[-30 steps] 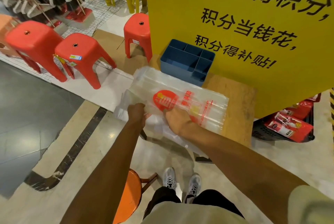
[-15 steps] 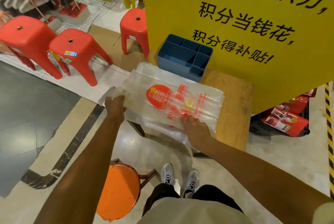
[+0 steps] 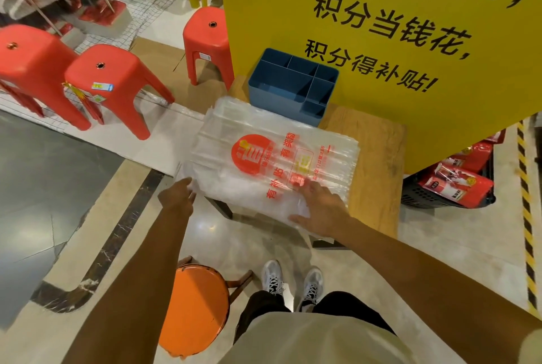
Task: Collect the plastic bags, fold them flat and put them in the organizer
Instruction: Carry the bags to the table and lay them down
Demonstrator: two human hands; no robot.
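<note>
Nearest, I see an orange stool (image 3: pixel 196 305) by my feet. My right hand (image 3: pixel 321 211) lies flat, fingers spread, pressing the near edge of the plastic bags (image 3: pixel 272 158). My left hand (image 3: pixel 177 198) pinches the stack's left corner, which overhangs the wooden surface (image 3: pixel 375 164). Beyond the bags stands the blue organizer (image 3: pixel 290 85), against a yellow sign (image 3: pixel 381 26).

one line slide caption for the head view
Both hands flatten plastic bags on a table beside a blue organizer.
</note>
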